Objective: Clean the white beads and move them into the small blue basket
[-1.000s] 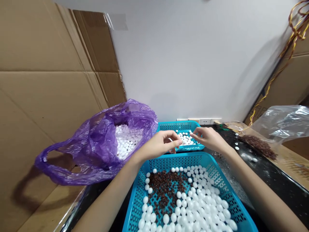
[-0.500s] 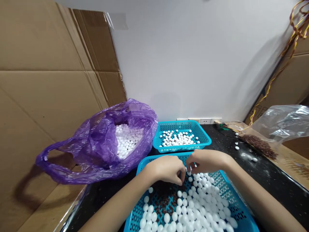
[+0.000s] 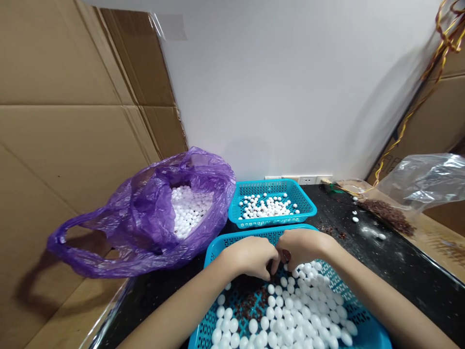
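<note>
Both of my hands are inside the near blue perforated basket (image 3: pixel 376 329), close to its far side. My left hand (image 3: pixel 250 257) is closed, its fingers curled down with the tips together. My right hand (image 3: pixel 300 247) is closed too, and its fingertips meet those of the left. Whatever lies between the fingers is hidden. Many small white balls (image 3: pixel 301 317) cover the right and front of this basket. Dark reddish-brown bits (image 3: pixel 252 304) lie on its floor below my left hand.
A smaller blue basket (image 3: pixel 305 213) with white balls stands behind. At left, a purple plastic bag (image 3: pixel 145 203) holds more white balls. On the right are a brown granule heap (image 3: pixel 388 218), a clear plastic bag (image 3: pixel 428 179) and loose balls. Cardboard (image 3: pixel 54 160) stands at left.
My right hand has moved left and slightly down, and now touches my left hand. Brown crumbs on the black surface behind the right wrist have come into view. The view has shifted slightly.
</note>
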A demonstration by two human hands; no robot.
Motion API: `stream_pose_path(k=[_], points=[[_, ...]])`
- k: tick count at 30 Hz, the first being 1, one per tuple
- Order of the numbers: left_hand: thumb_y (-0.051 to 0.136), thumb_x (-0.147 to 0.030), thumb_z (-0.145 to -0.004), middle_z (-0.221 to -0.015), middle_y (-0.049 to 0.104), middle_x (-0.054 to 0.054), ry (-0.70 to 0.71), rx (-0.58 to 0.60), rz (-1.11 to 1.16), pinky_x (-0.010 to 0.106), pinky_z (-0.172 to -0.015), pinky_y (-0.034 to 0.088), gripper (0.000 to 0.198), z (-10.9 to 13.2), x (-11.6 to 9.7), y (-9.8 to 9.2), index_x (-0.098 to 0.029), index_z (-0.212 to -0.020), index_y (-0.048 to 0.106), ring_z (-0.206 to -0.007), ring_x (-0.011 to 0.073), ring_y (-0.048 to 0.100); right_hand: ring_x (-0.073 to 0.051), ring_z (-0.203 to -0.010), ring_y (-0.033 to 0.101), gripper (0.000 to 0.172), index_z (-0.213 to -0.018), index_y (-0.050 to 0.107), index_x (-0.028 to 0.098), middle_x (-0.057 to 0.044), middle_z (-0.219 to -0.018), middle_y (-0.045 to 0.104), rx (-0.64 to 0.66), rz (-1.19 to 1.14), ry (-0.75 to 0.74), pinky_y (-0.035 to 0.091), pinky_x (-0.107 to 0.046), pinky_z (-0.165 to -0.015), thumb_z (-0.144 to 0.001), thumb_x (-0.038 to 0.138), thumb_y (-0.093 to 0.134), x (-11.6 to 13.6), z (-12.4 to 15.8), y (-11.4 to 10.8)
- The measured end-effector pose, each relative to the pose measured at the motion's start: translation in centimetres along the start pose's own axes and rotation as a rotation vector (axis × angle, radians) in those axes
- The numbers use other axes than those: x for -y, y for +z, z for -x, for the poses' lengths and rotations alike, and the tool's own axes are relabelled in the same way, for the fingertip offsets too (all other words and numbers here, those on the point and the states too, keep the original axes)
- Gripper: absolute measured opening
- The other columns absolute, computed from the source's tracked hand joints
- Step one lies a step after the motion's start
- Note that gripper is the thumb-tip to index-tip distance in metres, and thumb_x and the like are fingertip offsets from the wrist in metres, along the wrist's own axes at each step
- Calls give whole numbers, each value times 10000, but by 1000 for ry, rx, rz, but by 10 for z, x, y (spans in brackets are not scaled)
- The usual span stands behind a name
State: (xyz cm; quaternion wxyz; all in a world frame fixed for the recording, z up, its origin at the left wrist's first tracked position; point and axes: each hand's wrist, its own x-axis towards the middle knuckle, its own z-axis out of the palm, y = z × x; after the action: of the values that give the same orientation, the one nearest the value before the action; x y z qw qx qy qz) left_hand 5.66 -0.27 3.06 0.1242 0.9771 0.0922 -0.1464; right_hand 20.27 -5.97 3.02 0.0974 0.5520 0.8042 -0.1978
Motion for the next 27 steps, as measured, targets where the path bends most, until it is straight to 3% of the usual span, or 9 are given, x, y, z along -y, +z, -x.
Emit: stream_pose_path(k=[9,21,27], points=[[644,-180,-702,-681,667,-37,28,52,26,219,-436,270,214,0,-1,0,-268,-886,711,-561,124,536,-193,-652,605,298,-917,697,159,-64,-791,697,61,43,2,275,-221,-414,-640,238,620,-1,-2,-1],[663,-206,-717,-679,667,-30,1,54,49,220,-456,280,124,-2,1,-1,-233,-821,724,-566,116,528,-176,-636,580,250,-876,676,162,-46,-771,668,82,16,22,271,-217,-420,-638,216,620,-2,-2,-1],[581,-148,-708,-683,680,-14,2,37,30,228,-446,275,166,0,0,-2,-205,-780,719,-548,120,518,-191,-682,585,321,-944,636,158,-47,-825,664,97,-5,2,280,-221,-422,-623,166,625,-4,0,-2]])
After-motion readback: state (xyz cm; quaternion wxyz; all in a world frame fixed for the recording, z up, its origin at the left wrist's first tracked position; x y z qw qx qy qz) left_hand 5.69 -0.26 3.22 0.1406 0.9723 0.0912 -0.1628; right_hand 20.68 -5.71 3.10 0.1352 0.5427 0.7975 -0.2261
